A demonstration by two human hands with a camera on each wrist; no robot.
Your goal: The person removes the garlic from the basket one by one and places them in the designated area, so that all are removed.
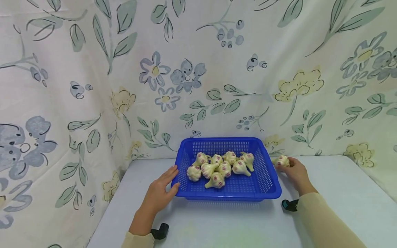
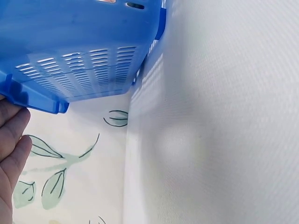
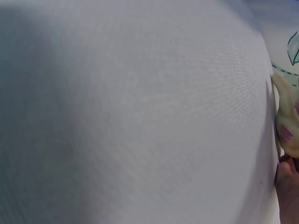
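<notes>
A blue plastic basket (image 1: 229,195) with slotted sides stands on the table, and several garlic bulbs (image 1: 216,180) with purple marks lie in it, mostly left of its middle. My left hand (image 1: 159,191) touches the basket's left rim with fairly straight fingers; the left wrist view shows its fingertips (image 2: 18,135) at the basket's edge. Just outside the basket's right side, my right hand (image 1: 296,174) holds one garlic bulb (image 1: 283,161) low by the table. In the right wrist view that bulb (image 3: 288,121) shows at the right edge, against the thumb.
The white table (image 1: 198,224) runs up to a hanging cloth (image 1: 217,113) printed with flowers and leaves, behind and to the left. A small black device (image 1: 160,231) is strapped at the left wrist, and another (image 1: 289,205) at the right.
</notes>
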